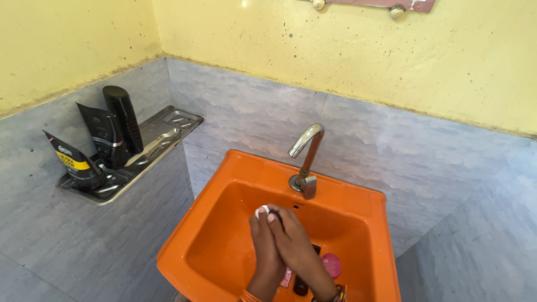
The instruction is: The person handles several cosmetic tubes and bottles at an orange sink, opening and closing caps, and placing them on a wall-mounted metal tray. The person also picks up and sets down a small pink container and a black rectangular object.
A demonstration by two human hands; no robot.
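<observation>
Left hand (pixel 263 246) and right hand (pixel 296 246) press together, clamped on a small white-tipped dark object (pixel 267 211) over the orange plastic basin (pixel 224 184); likely light, stiff, slippery, best pinched mid-body.

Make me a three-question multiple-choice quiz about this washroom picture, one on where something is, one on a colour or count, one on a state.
1. Where is the metal shelf?
A. on the wall left of the basin
B. under the tap
C. on the floor

2. What colour is the basin?
A. white
B. orange
C. green

3. How are the two hands placed?
A. far apart on the rim
B. pressed together over the basin
C. one on the tap

Answers:
1. A, the shelf hangs on the grey tiled wall to the left, with dark tubes on it.
2. B, the whole basin is bright orange.
3. B, the left hand and right hand meet palm to palm below the tap, and no water shows running.
</observation>
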